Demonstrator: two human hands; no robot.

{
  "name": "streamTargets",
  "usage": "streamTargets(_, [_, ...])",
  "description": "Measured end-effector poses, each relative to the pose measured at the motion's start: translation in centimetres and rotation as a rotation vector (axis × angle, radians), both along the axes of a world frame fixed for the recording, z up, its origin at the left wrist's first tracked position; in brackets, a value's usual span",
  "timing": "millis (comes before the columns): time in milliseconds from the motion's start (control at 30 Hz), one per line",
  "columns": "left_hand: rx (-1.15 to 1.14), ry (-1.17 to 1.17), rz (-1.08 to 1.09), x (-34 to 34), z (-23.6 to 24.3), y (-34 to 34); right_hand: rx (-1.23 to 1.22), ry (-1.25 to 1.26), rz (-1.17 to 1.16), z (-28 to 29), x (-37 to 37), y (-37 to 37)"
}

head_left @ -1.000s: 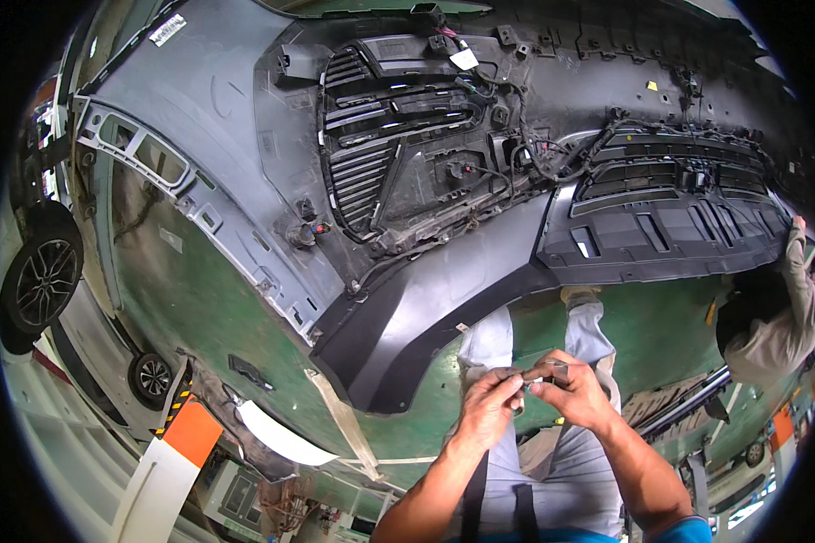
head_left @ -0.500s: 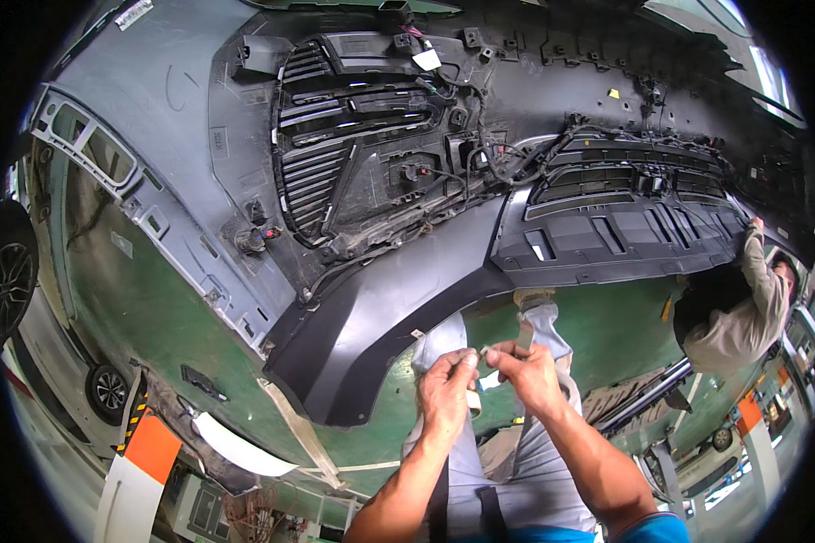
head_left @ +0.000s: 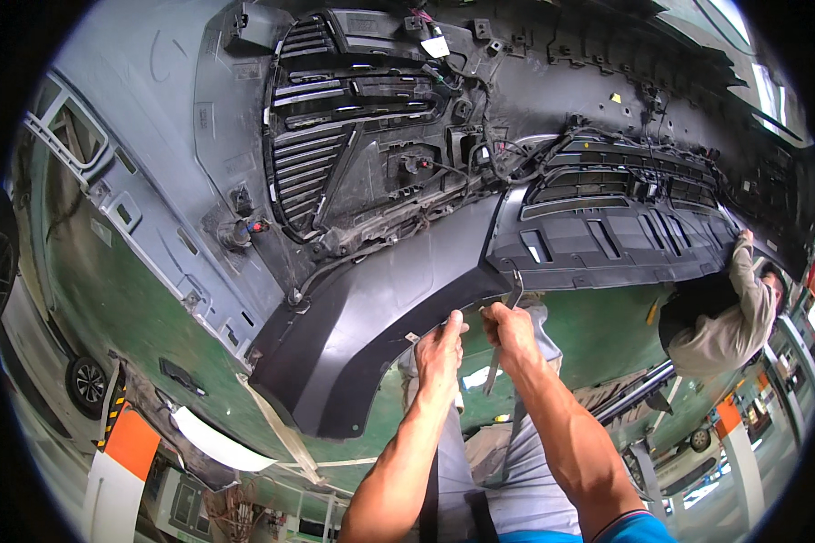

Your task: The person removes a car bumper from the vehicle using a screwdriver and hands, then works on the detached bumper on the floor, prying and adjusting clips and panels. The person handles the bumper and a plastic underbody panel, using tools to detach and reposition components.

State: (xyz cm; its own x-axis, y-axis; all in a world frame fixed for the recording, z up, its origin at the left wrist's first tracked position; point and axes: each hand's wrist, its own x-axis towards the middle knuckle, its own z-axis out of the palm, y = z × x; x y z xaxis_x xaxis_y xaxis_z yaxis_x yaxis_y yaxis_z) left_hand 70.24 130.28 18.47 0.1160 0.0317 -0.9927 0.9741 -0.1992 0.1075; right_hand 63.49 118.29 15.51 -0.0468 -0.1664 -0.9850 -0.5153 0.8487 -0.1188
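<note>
A large dark car bumper [head_left: 407,273] lies with its inner side facing me. At its curved near edge are my two hands, slightly apart. My left hand [head_left: 437,348] is closed with the thumb up, close under that edge; anything inside its fingers is hidden. My right hand [head_left: 514,337] grips a slim grey metal tool [head_left: 517,288]. One end of the tool points up at the bumper's lip, and the other sticks out below the fist. Whether the tool touches the lip, I cannot tell. A small pale clip-like piece [head_left: 412,338] sits on the edge left of my hands.
Black slatted grilles [head_left: 308,172] and a wiring harness [head_left: 484,149] cover the bumper's inside. At the far right a co-worker [head_left: 729,317] reaches to the bumper's edge. A grey panel with cutouts [head_left: 145,231] runs along the left. Below stand an orange-and-white post [head_left: 129,443] and a white curved part [head_left: 217,441].
Both hands have moved forward to the bumper's edge, and they are no longer fingertip to fingertip. The metal tool now stands upright in my right fist. The whole view has shifted slightly.
</note>
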Motion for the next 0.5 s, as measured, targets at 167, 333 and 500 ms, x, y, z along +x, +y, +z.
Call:
streamTargets(167, [0.097,0.113,0.101,0.4,-1.4,-1.0,-0.008,0.032,-0.036,-0.8,0.8,0.1])
streamTargets(333, [0.179,0.144,0.141,0.3,-2.0,-1.8,0.001,0.095,0.013,-1.0,1.2,-0.1])
streamTargets(500, [0.137,0.112,0.134,0.1,-1.9,-1.8,0.007,0.095,0.0,-1.1,1.4,0.1])
